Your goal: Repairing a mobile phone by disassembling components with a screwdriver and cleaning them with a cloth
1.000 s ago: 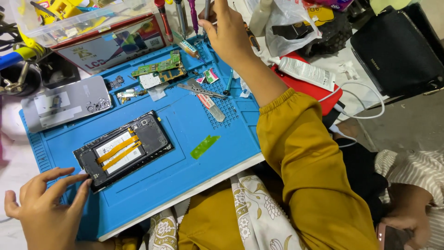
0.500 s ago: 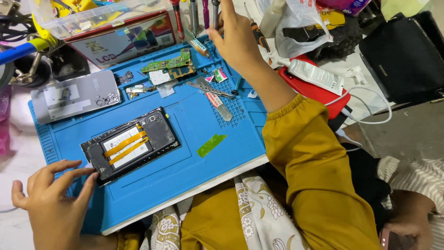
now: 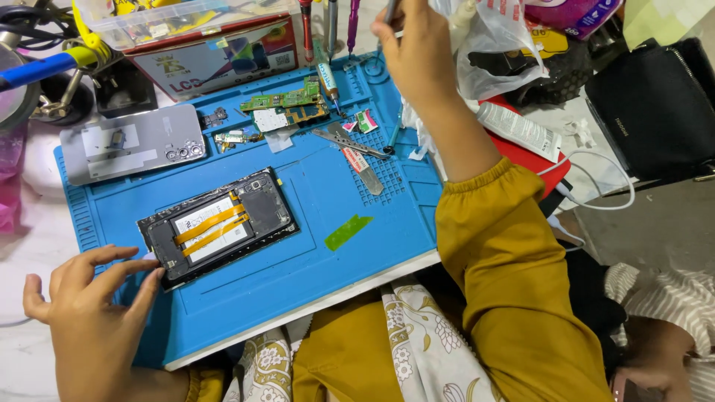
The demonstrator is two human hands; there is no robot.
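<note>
A single head-worn camera looks steeply down from above the seated person, close over the blue silicone work mat (image 3: 246, 298) that fills the frame's middle. The view faces away from the body (lap at the bottom edge), with the far clutter cut off along the top.

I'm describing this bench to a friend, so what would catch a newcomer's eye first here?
The bright blue work mat fills the middle, with an opened phone lying on its left part, two orange strips across its battery. The left hand touches the phone's lower corner, while the right hand reaches up to the tools standing at the mat's far edge. A green circuit board lies near the top.
</note>
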